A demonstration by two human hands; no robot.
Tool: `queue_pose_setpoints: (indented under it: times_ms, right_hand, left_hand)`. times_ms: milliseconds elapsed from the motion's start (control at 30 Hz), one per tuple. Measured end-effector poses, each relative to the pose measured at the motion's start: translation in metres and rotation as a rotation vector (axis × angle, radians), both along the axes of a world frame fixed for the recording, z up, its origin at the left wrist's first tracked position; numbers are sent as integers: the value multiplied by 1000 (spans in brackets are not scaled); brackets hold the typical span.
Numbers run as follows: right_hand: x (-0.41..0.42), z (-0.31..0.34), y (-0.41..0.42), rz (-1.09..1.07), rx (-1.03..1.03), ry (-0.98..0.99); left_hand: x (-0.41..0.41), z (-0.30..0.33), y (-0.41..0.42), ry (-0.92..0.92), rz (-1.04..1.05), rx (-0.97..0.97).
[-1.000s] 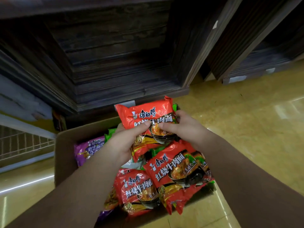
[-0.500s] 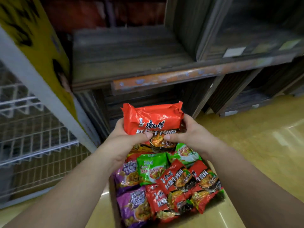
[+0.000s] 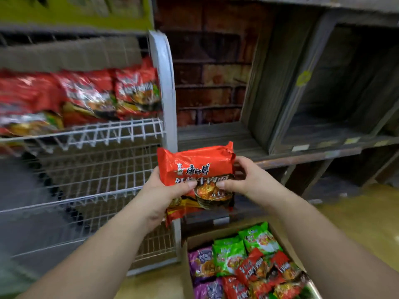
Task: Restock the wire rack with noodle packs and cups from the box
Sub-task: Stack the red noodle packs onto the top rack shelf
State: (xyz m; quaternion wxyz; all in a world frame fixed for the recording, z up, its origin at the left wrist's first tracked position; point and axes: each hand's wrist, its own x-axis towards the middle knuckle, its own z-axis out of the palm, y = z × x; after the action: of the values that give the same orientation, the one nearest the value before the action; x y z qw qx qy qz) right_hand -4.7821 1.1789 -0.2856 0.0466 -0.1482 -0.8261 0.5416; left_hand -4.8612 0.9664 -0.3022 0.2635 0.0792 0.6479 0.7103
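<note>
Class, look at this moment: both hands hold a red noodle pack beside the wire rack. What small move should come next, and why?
Probably carry the red noodle pack left and up toward the wire rack shelf. The left hand and right hand grip it clear of the box, and matching red packs already sit on that shelf.

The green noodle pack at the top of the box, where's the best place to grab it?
Probably come from above and pinch the two side edges of the green plastic noodle pack. It lies flat, face up, in the brown cardboard box, with other packs crowding its lower side, so its sides are the easiest parts to reach.
</note>
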Motion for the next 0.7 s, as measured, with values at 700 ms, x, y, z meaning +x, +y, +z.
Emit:
queue_pose_setpoints:
  times_ms: [700]
  right_hand:
    - [-134, 186, -174, 18, 32, 247]
  left_hand:
    - [-105, 198, -137, 214, 345, -160]
